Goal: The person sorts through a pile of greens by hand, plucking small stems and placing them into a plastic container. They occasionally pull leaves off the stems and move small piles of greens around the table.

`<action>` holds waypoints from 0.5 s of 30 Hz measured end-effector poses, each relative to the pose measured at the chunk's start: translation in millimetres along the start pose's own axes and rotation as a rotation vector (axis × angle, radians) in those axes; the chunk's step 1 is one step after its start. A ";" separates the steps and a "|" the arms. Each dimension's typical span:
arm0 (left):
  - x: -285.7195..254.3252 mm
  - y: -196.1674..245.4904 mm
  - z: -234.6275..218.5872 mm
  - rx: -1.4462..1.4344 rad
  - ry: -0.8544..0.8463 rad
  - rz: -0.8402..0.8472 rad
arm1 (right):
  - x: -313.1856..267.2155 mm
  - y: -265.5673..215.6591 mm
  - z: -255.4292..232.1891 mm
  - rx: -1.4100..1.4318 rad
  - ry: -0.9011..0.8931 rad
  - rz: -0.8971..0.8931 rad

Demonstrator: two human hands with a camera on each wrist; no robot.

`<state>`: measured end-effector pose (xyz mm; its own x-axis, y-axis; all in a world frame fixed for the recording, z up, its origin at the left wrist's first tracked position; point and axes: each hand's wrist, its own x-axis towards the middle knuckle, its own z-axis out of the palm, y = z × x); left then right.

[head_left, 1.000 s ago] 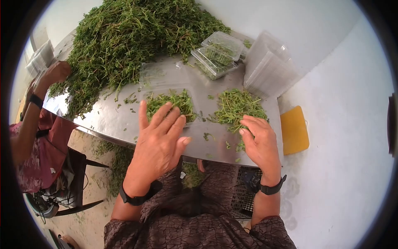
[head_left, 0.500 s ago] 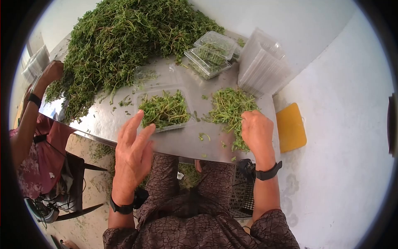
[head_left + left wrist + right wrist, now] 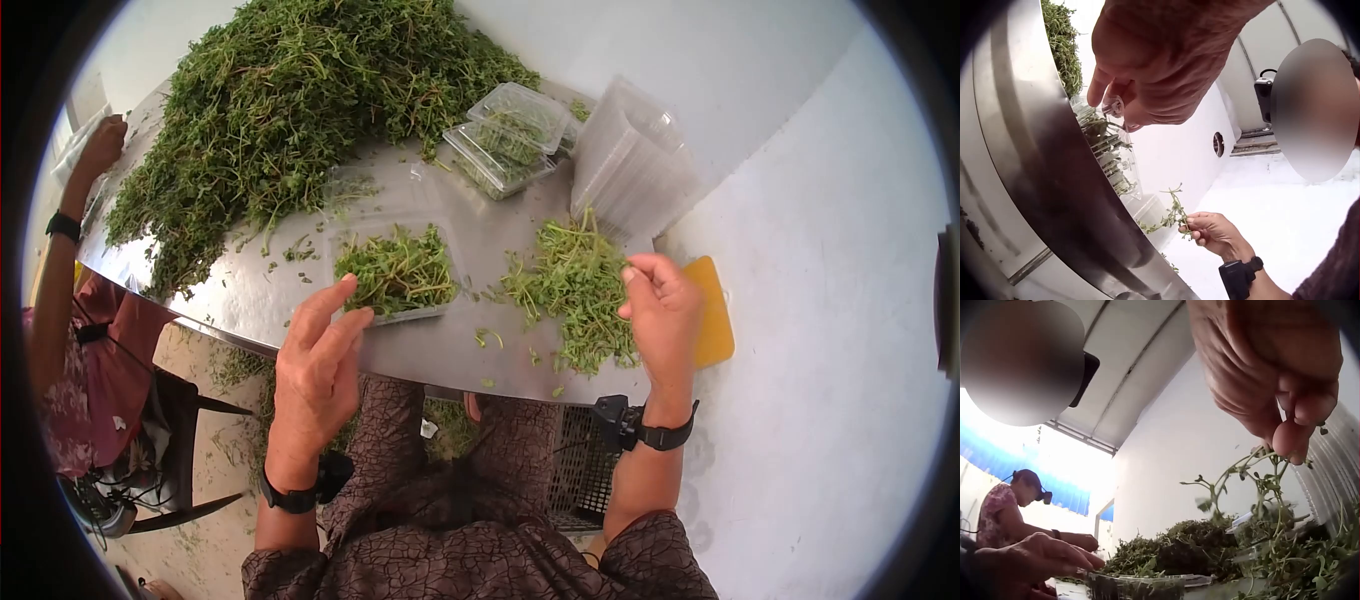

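Observation:
An open clear container (image 3: 412, 314) filled with green sprigs (image 3: 395, 270) sits on the metal table. At its near left corner is my left hand (image 3: 318, 365); in the left wrist view that hand (image 3: 1160, 69) pinches the plastic corner between thumb and fingers. My right hand (image 3: 665, 310) is raised at the right edge of a small loose heap of greens (image 3: 575, 290). Thin leafy stems (image 3: 1266, 478) hang from the pinched fingertips of my right hand (image 3: 1279, 381), seen also as a sprig (image 3: 1175, 215) in the left wrist view.
A large green pile (image 3: 290, 110) covers the table's back left. Filled lidded boxes (image 3: 505, 140) and a stack of empty clear containers (image 3: 630, 160) stand at the back right. Another person's arm (image 3: 75, 190) reaches in at left; a yellow board (image 3: 712, 315) is beyond the right edge.
My left hand has moved from over the container's greens to its near left corner. My right hand has moved right and lifts a few stems, and the small heap has spread. The other person's hand has shifted left.

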<state>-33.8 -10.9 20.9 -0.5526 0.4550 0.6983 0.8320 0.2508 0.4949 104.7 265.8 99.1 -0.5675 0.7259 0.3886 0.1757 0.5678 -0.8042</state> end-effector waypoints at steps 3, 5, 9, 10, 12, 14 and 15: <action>0.6 3.7 -0.7 -0.004 0.014 0.006 | 1.7 -12.3 -1.4 0.022 -0.032 0.054; 1.2 6.5 -3.0 0.008 0.038 0.005 | 0.7 -13.3 -2.3 0.109 0.029 0.027; 4.7 16.9 -11.6 0.072 0.067 0.010 | 3.3 -12.5 -5.0 0.308 0.003 0.064; 7.0 19.7 -12.6 0.051 0.078 0.015 | 3.1 -14.1 -5.4 0.311 0.004 0.058; 9.9 27.1 -13.3 -0.055 0.066 -0.014 | -2.3 -17.6 -3.5 0.345 0.068 0.051; 14.0 33.2 -12.8 -0.272 0.002 -0.078 | -7.2 -16.0 -0.7 0.398 0.030 0.060; 15.3 36.8 -8.4 -0.270 0.003 -0.071 | -9.5 -15.2 0.8 0.448 -0.006 0.066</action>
<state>-12.1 -1.9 54.1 -0.6095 0.4414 0.6585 0.7480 0.0451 0.6621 106.8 250.0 107.3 -0.5715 0.7522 0.3281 -0.1531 0.2951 -0.9431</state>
